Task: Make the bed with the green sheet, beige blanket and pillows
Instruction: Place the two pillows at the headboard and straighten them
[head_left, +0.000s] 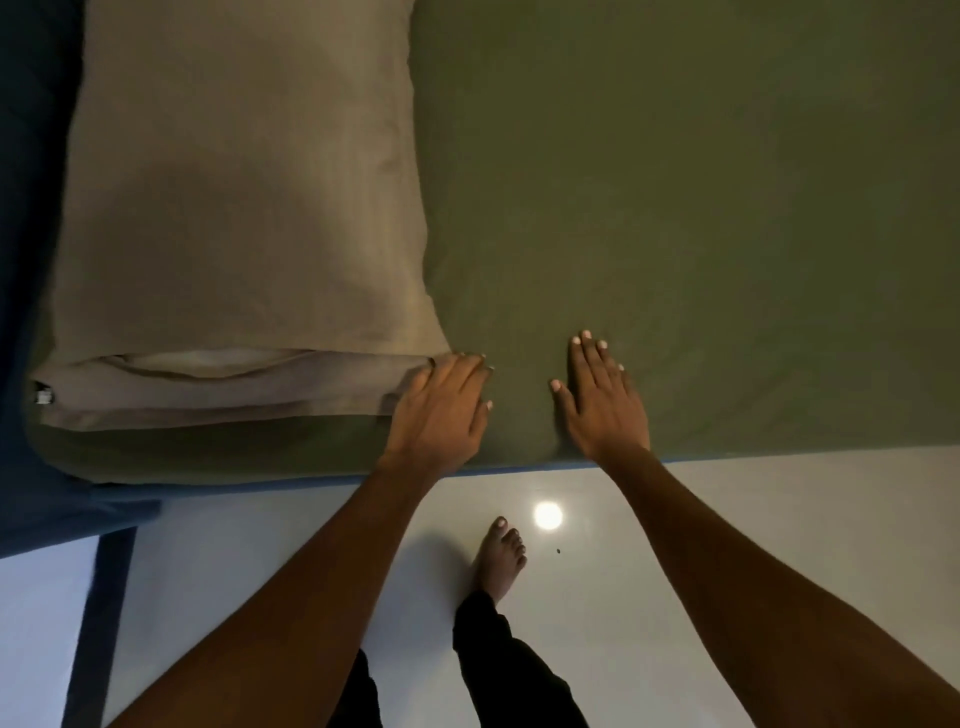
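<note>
Here, left hand (441, 410), right hand (602, 400): grip spread on green sheet (675, 208); glossy floor (779, 519).

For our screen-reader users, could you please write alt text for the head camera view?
A person's left hand and right hand rest flat on a green sheet near the bed's edge, the left hand touching the corner of a beige pillow. Below, a bare foot stands on a glossy white floor.

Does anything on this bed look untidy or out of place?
Only small things: the pillow gapes at its open near end, showing the lighter inside, and the green sheet is slightly wrinkled beside the right hand.
</note>
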